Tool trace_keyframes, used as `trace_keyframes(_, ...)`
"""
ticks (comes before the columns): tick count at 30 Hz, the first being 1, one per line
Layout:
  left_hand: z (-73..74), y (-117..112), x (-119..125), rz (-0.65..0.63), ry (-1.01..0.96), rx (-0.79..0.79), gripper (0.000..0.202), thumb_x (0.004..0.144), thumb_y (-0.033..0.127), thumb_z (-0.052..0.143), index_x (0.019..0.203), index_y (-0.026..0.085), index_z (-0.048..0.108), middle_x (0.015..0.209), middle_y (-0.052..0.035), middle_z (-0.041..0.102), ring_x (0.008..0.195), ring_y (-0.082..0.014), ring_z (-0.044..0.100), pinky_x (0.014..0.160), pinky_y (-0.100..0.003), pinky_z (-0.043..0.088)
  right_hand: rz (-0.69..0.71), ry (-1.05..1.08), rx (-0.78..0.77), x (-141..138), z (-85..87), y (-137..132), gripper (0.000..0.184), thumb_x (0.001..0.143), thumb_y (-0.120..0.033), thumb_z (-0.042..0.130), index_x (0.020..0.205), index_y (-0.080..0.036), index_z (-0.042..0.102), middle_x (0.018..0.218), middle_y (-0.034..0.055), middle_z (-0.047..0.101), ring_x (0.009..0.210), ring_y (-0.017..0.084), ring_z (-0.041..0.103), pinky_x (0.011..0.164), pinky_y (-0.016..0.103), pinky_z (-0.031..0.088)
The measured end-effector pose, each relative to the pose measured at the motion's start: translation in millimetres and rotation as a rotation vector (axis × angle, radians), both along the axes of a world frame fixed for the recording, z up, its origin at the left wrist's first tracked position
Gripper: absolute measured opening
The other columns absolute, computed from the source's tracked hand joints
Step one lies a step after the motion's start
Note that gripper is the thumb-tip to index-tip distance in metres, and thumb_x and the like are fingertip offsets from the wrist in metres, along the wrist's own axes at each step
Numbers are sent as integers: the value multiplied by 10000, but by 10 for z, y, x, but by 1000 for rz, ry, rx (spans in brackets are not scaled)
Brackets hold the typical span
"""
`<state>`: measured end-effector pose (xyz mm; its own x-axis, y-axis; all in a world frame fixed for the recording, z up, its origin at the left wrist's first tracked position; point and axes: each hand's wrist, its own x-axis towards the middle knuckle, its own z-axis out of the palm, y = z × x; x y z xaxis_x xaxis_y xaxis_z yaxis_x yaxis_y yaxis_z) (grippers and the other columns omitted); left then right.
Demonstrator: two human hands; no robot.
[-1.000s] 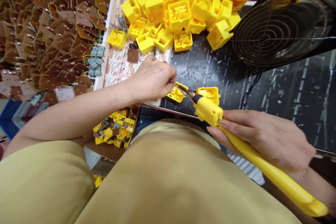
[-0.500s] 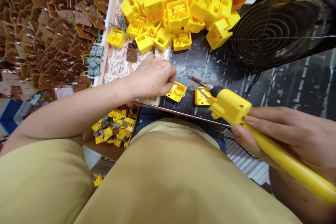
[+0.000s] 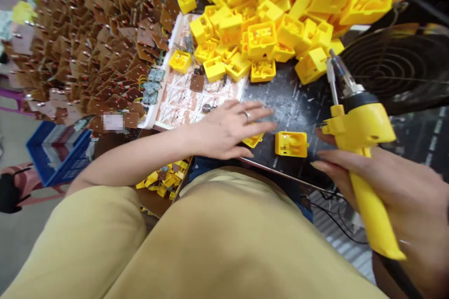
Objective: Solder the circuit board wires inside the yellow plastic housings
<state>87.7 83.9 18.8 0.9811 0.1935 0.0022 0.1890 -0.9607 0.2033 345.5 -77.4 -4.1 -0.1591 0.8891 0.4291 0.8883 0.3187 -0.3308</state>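
My right hand (image 3: pixel 393 187) is wrapped round the handle of a yellow soldering gun (image 3: pixel 365 131), whose metal tip points up and away over the bench. Fingers spread, my left hand (image 3: pixel 235 128) hovers over or rests on a small yellow plastic cover (image 3: pixel 253 140) and hides most of it; whether they touch I cannot tell. Just right of that hand, a yellow plastic case (image 3: pixel 291 144) lies with its open side up on the black bench (image 3: pixel 270 103). A patterned sheet under my left wrist carries a small round dark part (image 3: pixel 207 108) and a brown circuit board (image 3: pixel 197 82).
Yellow cases (image 3: pixel 261 39) are heaped at the back. Brown circuit boards (image 3: pixel 87 56) with wires pile up at the left. A black fan (image 3: pixel 382 70) stands at the right. Below the bench edge are a box of yellow parts (image 3: pixel 168 180) and a blue crate (image 3: pixel 59 154).
My left hand has opened from a closed grip and its fingers now spread over the cover. The soldering gun has swung from pointing left to pointing up. The camera view has shifted.
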Motion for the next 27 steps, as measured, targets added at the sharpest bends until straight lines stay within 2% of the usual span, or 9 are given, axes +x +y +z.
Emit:
trace_keyframes(3, -163, -92, -55, -26, 9, 134, 419, 1015, 309, 525, 1415, 190, 568, 1436, -130, 639, 1252, -266, 624, 934, -385, 487, 179, -65, 78, -29, -156, 237, 331, 932, -469, 677, 1144, -238, 572, 887, 25, 709, 793, 209, 693, 770, 346, 566)
trace_keyframes(5, -187, -66, -138, 25, 21, 178, 384, 1025, 287, 502, 1383, 181, 592, 1335, -123, 701, 1135, -245, 672, 887, -359, 492, 215, -62, 87, -97, -238, 329, 320, 962, -444, 636, 1171, -221, 537, 975, 59, 712, 903, 234, 706, 809, 375, 579)
trace_keyframes(9, -42, 240, -415, 221, -60, 99, 553, 946, 538, 603, 1356, 167, 609, 1328, -151, 681, 1148, -282, 655, 969, -401, 497, 130, -41, 164, -317, -339, 401, 378, 900, -342, 736, 1182, -209, 523, 1058, 97, 694, 979, 246, 708, 804, 353, 587)
trace_keyframes(10, 1, 354, -476, 307, -89, 79, 525, 949, 543, 585, 1322, 177, 633, 1300, -141, 687, 1146, -277, 652, 975, -404, 495, 121, -47, 177, -370, -351, 417, 392, 901, -350, 735, 1196, -205, 521, 1059, 101, 694, 960, 243, 709, 808, 354, 589)
trace_keyframes(12, 51, 585, -552, 453, -63, 87, 343, 972, 411, 542, 1173, 188, 706, 1140, -108, 714, 1093, -263, 659, 951, -396, 495, 129, -69, 185, -450, -359, 454, 391, 916, -379, 713, 1206, -195, 527, 1014, 93, 702, 849, 217, 706, 785, 344, 590)
trace_keyframes(15, 13, 834, -551, 441, 113, 140, 205, 914, 248, 573, 994, 168, 743, 993, -97, 692, 1090, -285, 645, 947, -411, 498, 146, -75, 188, -483, -359, 497, 428, 903, -415, 725, 1206, -177, 537, 967, 85, 708, 749, 197, 694, 813, 370, 599)
trace_keyframes(19, -67, 932, -503, 420, 151, 144, 139, 883, 214, 612, 876, 140, 730, 1018, -117, 688, 1170, -320, 615, 999, -448, 500, 129, -32, 192, -435, -371, 485, 518, 855, -436, 773, 1232, -173, 533, 1074, 138, 708, 906, 259, 730, 868, 443, 607)
trace_keyframes(23, 59, 871, -510, 482, -69, -113, 151, 900, 284, 618, 912, 170, 717, 1087, -70, 729, 1110, -250, 670, 1039, -438, 503, 139, 3, 166, -387, -348, 439, 531, 852, -372, 792, 1266, -190, 514, 1115, 124, 713, 1027, 265, 726, 903, 435, 610)
trace_keyframes(27, 227, 678, -431, 536, -230, -475, 268, 893, 328, 617, 1094, 170, 698, 953, -35, 752, 904, -174, 727, 880, -341, 582, 108, 9, 183, -436, -299, 432, 462, 871, -313, 774, 1241, -192, 527, 977, 75, 720, 863, 224, 730, 775, 362, 617)
